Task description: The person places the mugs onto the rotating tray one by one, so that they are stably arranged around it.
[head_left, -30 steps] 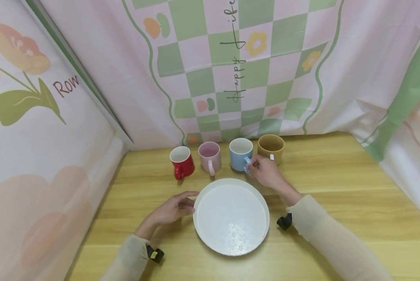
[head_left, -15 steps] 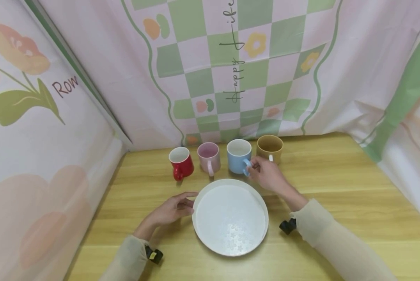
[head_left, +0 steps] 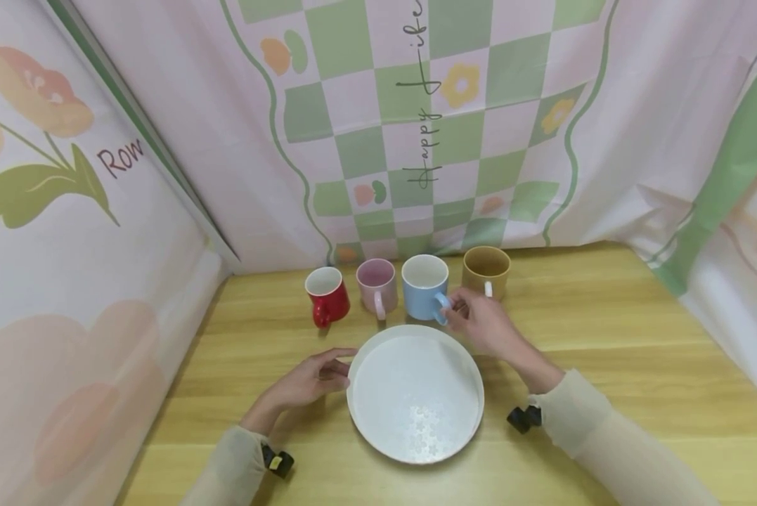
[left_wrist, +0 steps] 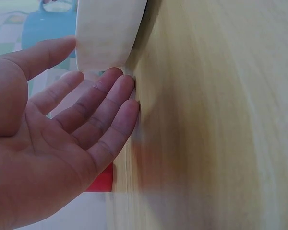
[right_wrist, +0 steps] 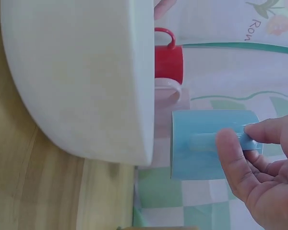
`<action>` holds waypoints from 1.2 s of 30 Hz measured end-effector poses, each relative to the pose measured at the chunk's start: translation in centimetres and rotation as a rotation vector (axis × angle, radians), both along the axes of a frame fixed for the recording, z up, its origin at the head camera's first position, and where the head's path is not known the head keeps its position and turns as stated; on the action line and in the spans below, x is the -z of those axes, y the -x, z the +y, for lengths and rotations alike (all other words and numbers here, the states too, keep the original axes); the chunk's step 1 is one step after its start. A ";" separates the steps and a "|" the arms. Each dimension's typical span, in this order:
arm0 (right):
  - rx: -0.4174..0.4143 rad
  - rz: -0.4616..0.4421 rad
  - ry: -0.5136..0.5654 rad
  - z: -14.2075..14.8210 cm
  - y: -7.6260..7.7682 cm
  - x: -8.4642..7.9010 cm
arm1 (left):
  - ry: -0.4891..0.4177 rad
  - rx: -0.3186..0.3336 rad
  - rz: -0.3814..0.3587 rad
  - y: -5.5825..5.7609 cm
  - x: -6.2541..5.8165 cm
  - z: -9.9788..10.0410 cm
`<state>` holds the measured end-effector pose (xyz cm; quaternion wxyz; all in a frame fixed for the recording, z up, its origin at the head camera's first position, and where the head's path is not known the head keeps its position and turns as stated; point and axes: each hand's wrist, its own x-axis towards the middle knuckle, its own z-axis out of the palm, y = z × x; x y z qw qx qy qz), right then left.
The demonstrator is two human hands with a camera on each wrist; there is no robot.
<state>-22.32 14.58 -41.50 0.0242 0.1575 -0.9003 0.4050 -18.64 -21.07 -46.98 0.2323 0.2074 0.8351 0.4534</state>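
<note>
My right hand (head_left: pixel 482 325) pinches the handle of the light blue mug (head_left: pixel 424 301) between thumb and fingers, as the right wrist view also shows. In that view the blue mug (right_wrist: pixel 206 165) is upright, its base above the tray's rim level and off the table. A round white tray (head_left: pixel 416 400) lies in front of the mugs, nothing on it. At its left side, my left hand (head_left: pixel 308 378) has its fingers loosely extended by the rim. In the left wrist view the left hand's palm (left_wrist: pixel 43 158) faces the camera, fingertips close to the tray's wall (left_wrist: pixel 103 36).
A red mug (head_left: pixel 330 301) and a pink mug (head_left: pixel 377 284) stand left of the blue one, handles toward me. Right of it is a mustard-brown mug (head_left: pixel 484 267) with a white handle. A patterned cloth (head_left: pixel 403 133) hangs behind the wooden table (head_left: pixel 606 337).
The blue mug has come up off the table and moved left and toward me in my right hand. My left hand and the tray stay practically still.
</note>
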 end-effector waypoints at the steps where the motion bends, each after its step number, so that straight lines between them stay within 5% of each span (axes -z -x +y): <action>1: -0.004 0.007 -0.002 0.0 -0.2 -0.1 | 0.000 0.000 0.000 0.0 0.0 0.0; 16: -0.072 -0.027 0.016 -1.0 -2.4 -1.1 | -0.007 0.003 0.009 -0.1 -0.1 0.1; 36: -0.208 -0.040 0.024 -2.3 -3.7 -0.2 | -0.009 -0.013 -0.011 -0.1 0.0 0.1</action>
